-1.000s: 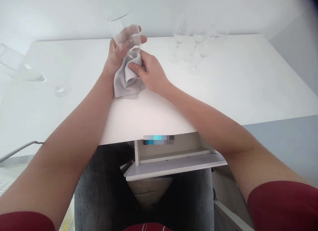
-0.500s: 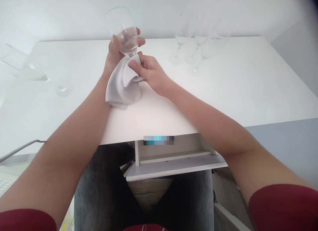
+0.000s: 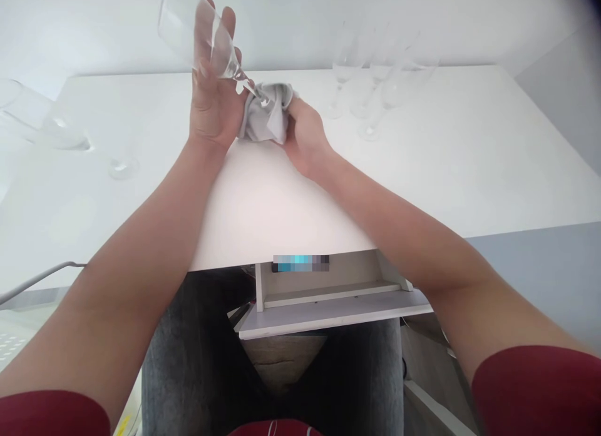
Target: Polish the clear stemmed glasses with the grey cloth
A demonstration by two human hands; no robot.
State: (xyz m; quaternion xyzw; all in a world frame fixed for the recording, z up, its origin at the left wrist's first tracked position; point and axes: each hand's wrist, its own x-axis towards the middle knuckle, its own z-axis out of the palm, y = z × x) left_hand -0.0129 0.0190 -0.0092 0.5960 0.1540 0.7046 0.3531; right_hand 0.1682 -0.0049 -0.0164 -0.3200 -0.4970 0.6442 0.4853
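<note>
My left hand [image 3: 213, 92] grips the bowl of a clear stemmed glass [image 3: 188, 29], which is raised and tilted with its rim toward the upper left. Its thin stem runs down to the right into a bunched grey cloth [image 3: 265, 114]. My right hand [image 3: 305, 132] is closed round that cloth, pressing it about the lower stem and foot of the glass. Both hands hover just above the white table [image 3: 422, 173], near its middle.
Three clear stemmed glasses [image 3: 370, 73] stand upright at the back right of the table. Another glass [image 3: 56, 132] lies on its side at the left. A grey shelf [image 3: 328, 304] sits under the table's front edge, above my knees.
My left hand has lifted and tipped the glass toward the upper left. The cloth has moved off the bowl to the stem and foot, bunched in my right hand.
</note>
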